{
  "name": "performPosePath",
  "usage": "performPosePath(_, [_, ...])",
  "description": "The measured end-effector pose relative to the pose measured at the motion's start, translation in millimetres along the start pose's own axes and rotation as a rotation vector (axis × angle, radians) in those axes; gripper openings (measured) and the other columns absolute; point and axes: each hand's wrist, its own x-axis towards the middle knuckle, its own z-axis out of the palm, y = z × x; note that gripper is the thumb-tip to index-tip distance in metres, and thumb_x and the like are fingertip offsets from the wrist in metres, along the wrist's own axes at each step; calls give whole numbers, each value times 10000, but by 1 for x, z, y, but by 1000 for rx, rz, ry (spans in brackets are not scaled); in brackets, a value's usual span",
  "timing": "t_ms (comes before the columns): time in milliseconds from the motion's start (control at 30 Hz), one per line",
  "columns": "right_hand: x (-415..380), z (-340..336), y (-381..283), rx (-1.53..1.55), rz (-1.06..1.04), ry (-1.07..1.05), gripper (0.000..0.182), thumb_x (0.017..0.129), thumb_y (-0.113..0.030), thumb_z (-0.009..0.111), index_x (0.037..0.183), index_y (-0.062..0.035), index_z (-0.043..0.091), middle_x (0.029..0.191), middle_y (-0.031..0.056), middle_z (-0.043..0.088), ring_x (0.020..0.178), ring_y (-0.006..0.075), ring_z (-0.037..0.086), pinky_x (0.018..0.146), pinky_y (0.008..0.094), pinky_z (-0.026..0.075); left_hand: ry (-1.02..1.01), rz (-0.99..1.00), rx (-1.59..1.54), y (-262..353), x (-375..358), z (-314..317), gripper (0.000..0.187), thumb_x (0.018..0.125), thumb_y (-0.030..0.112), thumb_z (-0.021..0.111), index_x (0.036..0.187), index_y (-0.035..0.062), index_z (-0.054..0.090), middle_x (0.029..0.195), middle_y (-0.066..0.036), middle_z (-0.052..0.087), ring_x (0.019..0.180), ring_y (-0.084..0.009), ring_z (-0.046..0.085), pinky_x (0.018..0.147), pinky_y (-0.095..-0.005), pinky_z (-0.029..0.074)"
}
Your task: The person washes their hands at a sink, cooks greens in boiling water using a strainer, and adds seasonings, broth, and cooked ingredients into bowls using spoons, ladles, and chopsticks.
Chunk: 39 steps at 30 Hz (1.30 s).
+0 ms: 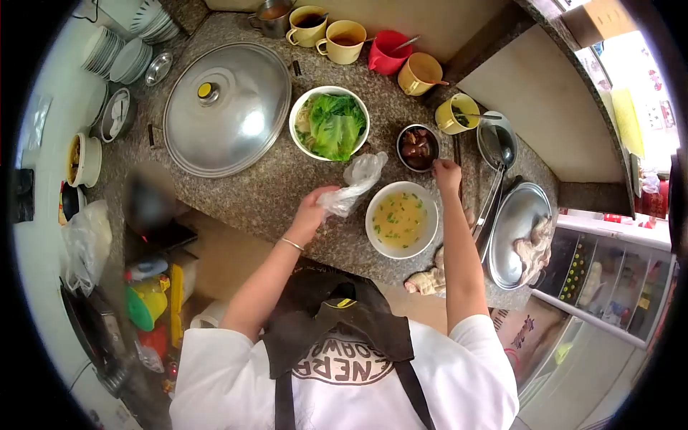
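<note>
A crumpled clear plastic bag (358, 179) is in my left hand (309, 213), its loose end reaching out over the counter. My right hand (447, 176) is closed, fingertips pinching the near right rim of a small bowl (418, 147) of dark brown meat pieces. Between my forearms stands a white bowl of yellowish broth (401, 221) with chopped green onion. Behind the bag, a second white bowl holds green lettuce leaves (338, 127) over something pale, partly covered.
A large metal lid (228, 107) lies at the left. Yellow mugs (342, 41) and a red mug (390, 51) line the back. At right are a ladle (502, 154), a metal lid (519, 233) and cloths (534, 251). Stacked plates (106, 51) stand far left.
</note>
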Motion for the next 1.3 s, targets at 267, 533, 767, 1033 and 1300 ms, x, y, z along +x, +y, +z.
performPosePath(267, [-61, 8, -87, 26, -594, 47, 201, 755, -142, 642, 925, -43, 600, 756, 105, 610, 657, 230, 595, 600, 322, 473, -26, -86, -119, 8, -19, -37, 384, 768, -19, 487, 1148, 31, 494, 1075, -68, 560, 944, -160, 553, 778, -285, 477])
performPosePath(533, [-147, -83, 103, 43, -235, 499, 94, 791, -49, 566, 876, -9, 571, 808, 86, 597, 686, 160, 559, 606, 265, 452, -122, -23, 251, 22, -38, -61, 411, 765, -18, 513, 1173, 18, 475, 1140, -95, 527, 1031, -197, 520, 865, -327, 447])
performPosePath(767, [-157, -94, 111, -95, -229, 316, 217, 815, -58, 508, 1020, -9, 560, 937, 159, 601, 877, 316, 575, 767, 355, 453, -66, -83, -595, 20, -52, -104, 443, 856, 190, 340, 1261, 11, 351, 1283, -143, 401, 1190, -293, 378, 986, -477, 311])
performPosePath(1033, [-58, -68, 63, -725, -60, 13, 409, 778, -97, 572, 1147, -1, 425, 1070, 194, 500, 963, 320, 524, 796, 380, 473, 159, -72, -678, 11, -73, -133, 503, 888, 364, 327, 1301, 79, 303, 1325, -135, 349, 1204, -320, 355, 994, -459, 268])
performPosePath(1300, [-85, -43, 18, 285, -468, 235, 199, 799, -64, 534, 990, -9, 546, 903, 120, 609, 783, 214, 593, 689, 323, 482, 96, -5, -831, 19, -88, -108, 569, 866, 469, 330, 1288, 88, 310, 1300, -117, 380, 1181, -293, 373, 957, -428, 272])
